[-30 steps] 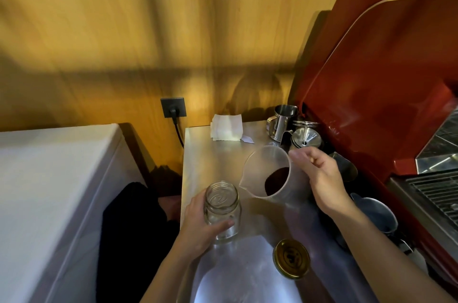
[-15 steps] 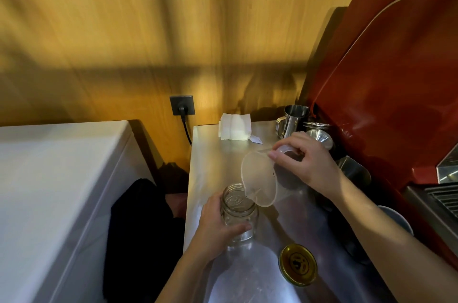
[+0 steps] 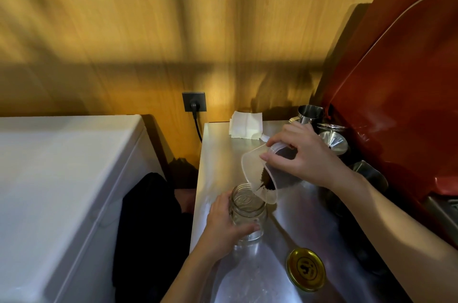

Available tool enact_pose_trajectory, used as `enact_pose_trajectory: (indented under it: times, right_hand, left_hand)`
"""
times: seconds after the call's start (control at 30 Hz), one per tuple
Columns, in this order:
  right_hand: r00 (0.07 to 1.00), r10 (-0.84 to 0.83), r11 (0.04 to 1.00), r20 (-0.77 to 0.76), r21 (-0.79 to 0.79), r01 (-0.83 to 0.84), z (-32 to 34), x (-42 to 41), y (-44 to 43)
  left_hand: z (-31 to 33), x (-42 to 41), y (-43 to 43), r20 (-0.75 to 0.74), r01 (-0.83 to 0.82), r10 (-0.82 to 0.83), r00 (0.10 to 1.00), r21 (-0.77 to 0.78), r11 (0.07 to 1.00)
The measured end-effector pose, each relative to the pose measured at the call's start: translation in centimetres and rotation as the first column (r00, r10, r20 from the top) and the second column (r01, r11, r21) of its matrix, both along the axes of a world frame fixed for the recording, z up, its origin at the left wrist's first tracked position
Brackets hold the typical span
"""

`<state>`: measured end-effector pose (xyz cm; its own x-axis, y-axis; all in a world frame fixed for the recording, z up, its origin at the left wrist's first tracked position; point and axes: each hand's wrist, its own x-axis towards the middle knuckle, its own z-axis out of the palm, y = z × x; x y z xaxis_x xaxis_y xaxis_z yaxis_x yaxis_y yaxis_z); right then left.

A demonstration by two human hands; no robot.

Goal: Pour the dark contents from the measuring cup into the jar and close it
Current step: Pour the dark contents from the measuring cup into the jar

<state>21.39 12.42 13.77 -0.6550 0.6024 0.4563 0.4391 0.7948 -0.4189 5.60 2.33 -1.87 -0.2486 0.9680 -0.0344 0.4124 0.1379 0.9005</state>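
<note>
A clear glass jar (image 3: 247, 213) stands open on the steel counter (image 3: 322, 240), and my left hand (image 3: 223, 230) is wrapped around its near side. My right hand (image 3: 304, 156) holds a translucent plastic measuring cup (image 3: 255, 168) steeply tilted, spout down, just above the jar's mouth. Dark grounds (image 3: 269, 180) have slid toward the cup's spout. The jar looks empty inside. A gold metal lid (image 3: 306, 269) lies flat on the counter to the right of the jar, nearer to me.
Steel pitchers (image 3: 309, 114) and a metal funnel (image 3: 333, 140) crowd the back right beside a red machine (image 3: 396, 104). Folded white paper (image 3: 246, 125) sits at the counter's back edge. A white appliance (image 3: 62, 191) stands left, past a dark gap. A wall socket (image 3: 194, 102) holds a plug.
My right hand has tipped the measuring cup much further over the jar, and the dark grounds have slid down to the spout. My left hand keeps holding the jar.
</note>
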Motion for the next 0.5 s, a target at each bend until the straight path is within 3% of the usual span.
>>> enact_pose_trajectory:
  times: [0.5]
  right_hand:
    - [0.989,0.067,0.992,0.128,0.096,-0.08,-0.4,-1.2,0.4]
  left_hand:
    - [0.0,0.1,-0.2,-0.006,-0.015,0.015,1.0,0.015,1.0]
